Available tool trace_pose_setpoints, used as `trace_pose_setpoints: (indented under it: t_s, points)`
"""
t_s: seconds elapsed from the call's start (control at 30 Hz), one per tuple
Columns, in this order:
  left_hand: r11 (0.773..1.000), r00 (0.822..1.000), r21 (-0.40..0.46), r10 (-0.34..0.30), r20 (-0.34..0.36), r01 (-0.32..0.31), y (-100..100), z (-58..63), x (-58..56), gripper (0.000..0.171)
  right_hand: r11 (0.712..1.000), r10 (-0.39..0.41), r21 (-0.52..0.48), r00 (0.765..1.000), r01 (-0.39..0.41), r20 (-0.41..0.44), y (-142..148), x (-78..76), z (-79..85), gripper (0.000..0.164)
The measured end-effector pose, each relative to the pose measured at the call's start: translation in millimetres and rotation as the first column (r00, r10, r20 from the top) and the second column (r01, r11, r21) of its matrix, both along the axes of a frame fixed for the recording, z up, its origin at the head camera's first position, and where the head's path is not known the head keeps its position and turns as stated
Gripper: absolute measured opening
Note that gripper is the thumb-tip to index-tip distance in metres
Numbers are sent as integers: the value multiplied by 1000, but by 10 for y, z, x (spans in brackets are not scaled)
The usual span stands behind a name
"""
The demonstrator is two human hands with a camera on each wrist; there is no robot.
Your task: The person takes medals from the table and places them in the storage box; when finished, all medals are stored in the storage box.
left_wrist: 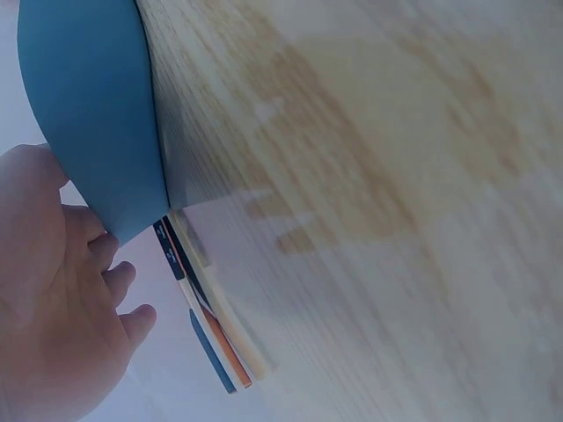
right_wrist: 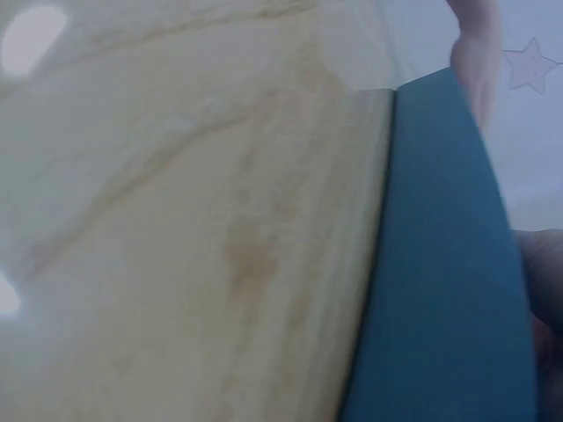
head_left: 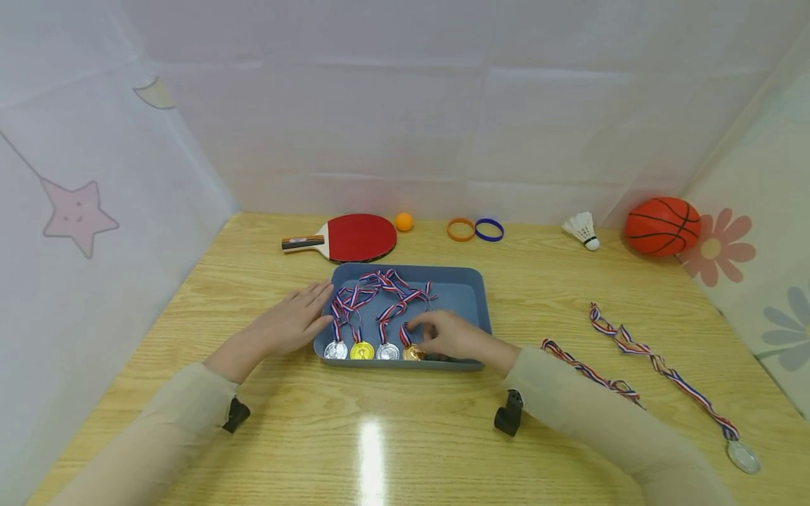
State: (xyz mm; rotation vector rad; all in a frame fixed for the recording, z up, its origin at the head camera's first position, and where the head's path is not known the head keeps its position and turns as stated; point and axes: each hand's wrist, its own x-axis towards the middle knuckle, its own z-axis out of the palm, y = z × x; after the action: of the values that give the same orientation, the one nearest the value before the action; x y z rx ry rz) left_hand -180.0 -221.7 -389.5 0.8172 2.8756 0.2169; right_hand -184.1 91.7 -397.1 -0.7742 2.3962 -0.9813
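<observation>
A blue-grey tray (head_left: pixel 458 294) holds a row of medals along its near side: a silver medal (head_left: pixel 336 351), a gold medal (head_left: pixel 362 351), another silver medal (head_left: pixel 388 351) and a bronze-coloured medal (head_left: pixel 413 353). Their striped ribbons (head_left: pixel 394 309) lie tangled behind them. Reaching over the near rim, my right hand (head_left: pixel 452 336) pinches the bronze-coloured medal at its ribbon end, fingers curled. My left hand (head_left: pixel 294 320) rests against the tray's left rim, fingers extended. The left wrist view shows its fingers along the tray's outer wall (left_wrist: pixel 92 105). In the right wrist view, the tray wall (right_wrist: pixel 440 264) hides most of the right hand.
Behind the tray lie a table tennis paddle (head_left: pixel 361 237), an orange ball (head_left: pixel 403 222), an orange wristband (head_left: pixel 460 230) and a blue wristband (head_left: pixel 489 230). A shuttlecock (head_left: pixel 582 230) and small basketball (head_left: pixel 662 226) sit back right. Two more ribbons, one with a silver medal (head_left: pixel 743 457), lie right.
</observation>
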Motion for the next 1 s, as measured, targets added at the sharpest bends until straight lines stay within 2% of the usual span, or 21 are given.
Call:
trace_pose_setpoints:
  t_s: [0.17,0.3,0.43,0.57,0.7,0.8,1.0]
  points:
    - [1000,1000,-1,1,4,-1,1,3,1,62,996,3,-90,1000,-2,3,158,21,194,34]
    - [1000,1000,-2,-1,3,1,4,11,2,62,981,-3,-192,1000,0,-14,356,64,390,35]
    - [1000,1000,0,-1,3,1,10,18,5,62,967,-61,-248,998,59,0,608,136,576,35]
    - [1000,1000,-1,2,3,-2,9,14,7,62,960,-142,-247,990,133,-20,909,226,690,35]
    - [1000,1000,-4,7,2,-7,6,3,8,62,956,-224,-203,974,211,-42,1222,331,703,34]
    - [1000,1000,-6,13,5,-13,8,2,8,62,953,-271,-159,960,258,-69,1449,416,648,30]
    - [1000,1000,-11,14,6,-14,12,13,9,63,951,-295,-116,954,287,-61,1834,567,447,24]
